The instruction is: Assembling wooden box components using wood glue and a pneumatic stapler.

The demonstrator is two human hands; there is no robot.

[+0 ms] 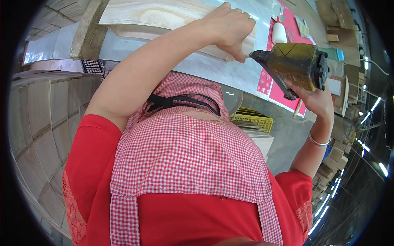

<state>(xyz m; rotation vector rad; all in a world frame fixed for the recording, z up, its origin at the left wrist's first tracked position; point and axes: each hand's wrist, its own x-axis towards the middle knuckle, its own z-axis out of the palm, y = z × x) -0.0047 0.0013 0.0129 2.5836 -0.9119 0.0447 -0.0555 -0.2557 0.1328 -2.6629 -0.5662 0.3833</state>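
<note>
A yellow and black pneumatic nail gun is in my right hand, which wraps around its handle. The gun's narrow nose points left and sits at the right end of a pale wooden piece made of boards. My left hand grips that end, fingers over the top and thumb lowered along the near side. The thumb tip is very close to the gun's nose. Whether the nose touches the wood cannot be made out. The wooden piece lies on a grey worktable.
A white glue bottle with a red tip lies beyond the gun on a pink patterned sheet. A thick timber block stands left of the wooden piece. Stacked boards fill the left side. A yellow crate sits below the table.
</note>
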